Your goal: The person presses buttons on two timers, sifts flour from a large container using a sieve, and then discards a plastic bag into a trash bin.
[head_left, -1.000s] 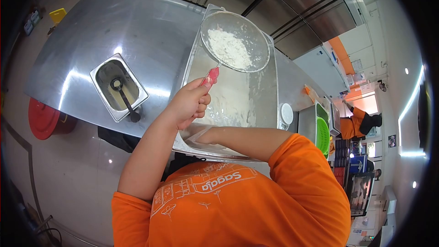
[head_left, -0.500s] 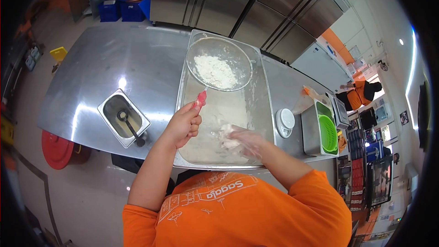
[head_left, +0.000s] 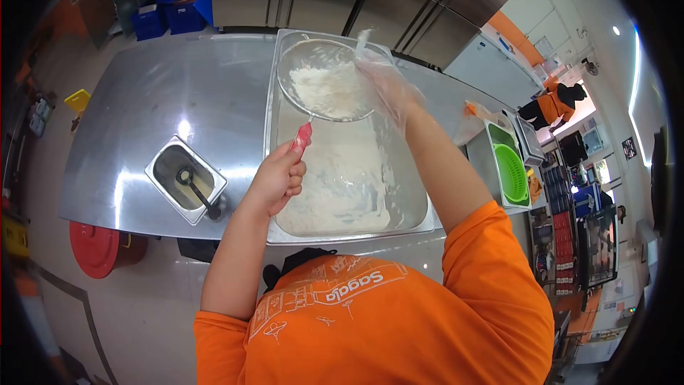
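Observation:
My left hand (head_left: 276, 180) is closed around the red handle (head_left: 303, 135) of a large round sieve (head_left: 303, 59). A heap of white flour (head_left: 324, 93) lies in its mesh. The sieve is held over the far end of a deep metal tray (head_left: 356, 238), whose bottom is covered in a pale floury layer (head_left: 335, 185). My right hand (head_left: 388, 82), in a clear plastic glove, is at the sieve's right rim. Motion smears its floury fingers, so their grip cannot be made out.
Left on the steel table (head_left: 142, 93) stands a small metal container (head_left: 162, 187) with a black-handled scoop (head_left: 199, 192). To the right are a metal bin (head_left: 484, 160) and a green basket (head_left: 509, 175). A person in orange (head_left: 554, 105) stands farther off; a red lidded bin (head_left: 92, 249) is on the floor.
My right hand has moved from low in the tray up to the sieve's right rim. The left hand still holds the sieve by its handle. The whole view has shifted slightly.

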Demonstrator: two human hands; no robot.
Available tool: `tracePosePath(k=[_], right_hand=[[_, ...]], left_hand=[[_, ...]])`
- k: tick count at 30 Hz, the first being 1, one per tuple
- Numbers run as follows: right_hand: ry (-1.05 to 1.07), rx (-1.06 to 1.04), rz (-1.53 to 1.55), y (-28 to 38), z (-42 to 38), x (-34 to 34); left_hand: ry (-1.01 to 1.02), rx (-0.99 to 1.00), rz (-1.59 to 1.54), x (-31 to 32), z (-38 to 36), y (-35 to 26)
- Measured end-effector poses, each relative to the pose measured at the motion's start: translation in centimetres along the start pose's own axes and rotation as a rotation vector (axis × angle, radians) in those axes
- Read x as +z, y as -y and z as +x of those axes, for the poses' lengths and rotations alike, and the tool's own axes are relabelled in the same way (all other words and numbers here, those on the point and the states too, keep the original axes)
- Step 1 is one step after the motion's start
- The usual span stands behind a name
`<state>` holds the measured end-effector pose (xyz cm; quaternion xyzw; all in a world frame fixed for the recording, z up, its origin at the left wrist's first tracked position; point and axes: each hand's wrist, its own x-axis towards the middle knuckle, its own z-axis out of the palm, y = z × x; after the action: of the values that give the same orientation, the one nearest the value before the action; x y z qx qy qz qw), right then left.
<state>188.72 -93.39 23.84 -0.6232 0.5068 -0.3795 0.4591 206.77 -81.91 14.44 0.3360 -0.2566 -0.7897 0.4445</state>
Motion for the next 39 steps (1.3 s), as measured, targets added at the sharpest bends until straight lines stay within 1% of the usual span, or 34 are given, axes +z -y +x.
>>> tracePosePath(k=[1,3,5,7,8,10,11,12,13,14,16,17,19,20,22,23,25,26,28,29,31,32,34,35,37,38,39], right_hand=[[-0.001,0.012,-0.009,-0.4,-0.8,-0.3],[-0.083,-0.158,-0.276,-1.4,-3.5,-1.8],[-0.1,-0.033,-0.188,-4.1,-5.6,-2.8],[0.153,0.047,-0.596,-6.3,-6.7,-4.2],[0.16,0.057,-0.604,-7.7,-6.4,-4.1],[0.604,0.076,-1.079,-11.0,-5.4,-4.0],[0.609,0.087,-1.079,-14.1,-4.5,-4.2],[0.744,0.096,-1.285,-17.8,-3.4,-4.5],[0.882,0.099,-1.487,-19.8,-2.9,-4.4],[0.891,0.1,-1.482,-19.4,-3.4,-3.8],[0.849,0.145,-1.578,-17.4,-5.4,-2.0],[0.853,0.15,-1.572,-18.0,-6.6,-1.6],[0.996,0.32,-1.416,-19.1,-8.4,-1.3],[0.994,0.325,-1.418,-18.8,-8.4,-1.1],[1.272,0.463,-0.888,-16.7,-8.8,-0.3],[1.277,0.466,-0.893,-14.7,-8.7,0.0],[0.866,0.306,-0.741,-11.1,-8.1,0.7],[0.869,0.3,-0.74,-11.1,-7.7,1.3],[0.758,0.263,-0.722,-11.2,-6.9,2.9],[0.761,0.26,-0.723,-11.6,-7.0,3.9],[0.952,0.216,-0.975,-12.7,-7.9,5.8],[0.959,0.211,-0.973,-12.4,-8.4,6.1],[1.211,0.346,-0.847,-11.3,-9.5,6.4],[1.213,0.347,-0.847,-11.6,-9.5,5.8],[1.17,0.323,-0.627,-12.0,-9.4,4.2],[1.173,0.324,-0.63,-11.8,-9.0,4.2],[1.076,0.272,-0.566,-11.4,-8.3,4.5]], left_hand=[[0.003,-0.009,-0.012,0.0,0.0,0.0],[-0.038,0.003,-0.038,0.0,0.1,0.0],[-0.029,0.005,-0.062,-0.2,0.1,0.1],[-0.022,0.004,-0.082,-0.5,0.2,0.1],[-0.008,0.009,-0.09,-0.5,0.2,0.2],[0.008,0.001,-0.104,-0.4,0.3,0.1],[-0.005,0.005,-0.091,-0.4,0.2,0.0],[-0.02,0.01,-0.078,-0.3,0.2,0.0],[-0.025,0.003,-0.083,-0.3,0.2,0.1],[-0.019,0.002,-0.081,-0.4,0.2,0.2],[-0.018,-0.006,-0.075,-0.4,0.2,0.1],[-0.019,-0.003,-0.075,-0.3,0.1,0.1],[-0.014,-0.002,-0.077,-0.3,0.1,0.1],[-0.011,0.001,-0.081,-0.4,0.2,0.1],[-0.006,0.001,-0.09,-0.4,0.2,0.1],[-0.003,0.002,-0.088,-0.4,0.1,0.1],[-0.01,0.009,-0.088,-0.5,0.0,0.0],[-0.007,0.001,-0.087,-0.4,0.0,0.0],[-0.005,-0.004,-0.083,-0.4,0.1,-0.1],[-0.014,-0.007,-0.092,-0.3,0.2,-0.1],[-0.032,-0.01,-0.1,-0.3,0.0,-0.1],[-0.029,-0.013,-0.099,-0.1,-0.1,-0.1],[-0.031,-0.02,-0.107,-0.3,-0.3,0.0],[-0.023,-0.013,-0.109,-0.4,-0.3,0.0],[-0.009,-0.001,-0.109,-0.3,-0.1,-0.2],[-0.015,-0.002,-0.111,-0.2,-0.1,-0.1],[-0.024,-0.004,-0.114,-0.2,-0.1,0.0]])
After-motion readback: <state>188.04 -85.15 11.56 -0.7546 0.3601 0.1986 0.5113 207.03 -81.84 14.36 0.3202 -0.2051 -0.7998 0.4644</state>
